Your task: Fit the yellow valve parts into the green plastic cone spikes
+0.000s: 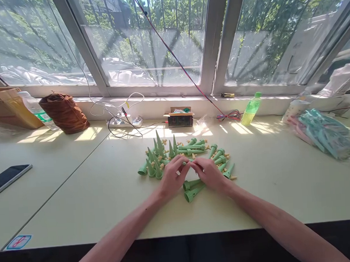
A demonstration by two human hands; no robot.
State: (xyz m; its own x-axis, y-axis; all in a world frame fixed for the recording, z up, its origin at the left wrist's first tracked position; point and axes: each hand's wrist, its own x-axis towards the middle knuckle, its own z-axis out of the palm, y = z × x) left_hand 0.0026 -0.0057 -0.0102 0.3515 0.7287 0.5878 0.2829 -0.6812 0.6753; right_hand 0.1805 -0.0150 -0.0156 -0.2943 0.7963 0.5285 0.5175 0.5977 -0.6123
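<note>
My left hand (pixel 176 171) and my right hand (pixel 208 171) meet at the fingertips in the middle of the table, both closed in a pinch. Whatever lies between the fingers is too small and too covered to make out. Around them is a loose ring of green plastic watering spikes with small tan valve pieces. Several cone-shaped spikes (pixel 159 143) stand upright left of and behind my left hand. Others lie on their sides behind the hands and beside my right hand, such as one spike (pixel 218 154). Two lying spikes (pixel 190 195) point their open ends toward me, just below the hands.
Along the window sill side stand a small dark box (pixel 180 120), a power strip (pixel 122 121) with cables, a brown bag (pixel 64 113) and a green bottle (pixel 251 109). A phone (pixel 9 180) lies at left, plastic packets (pixel 326 133) at right.
</note>
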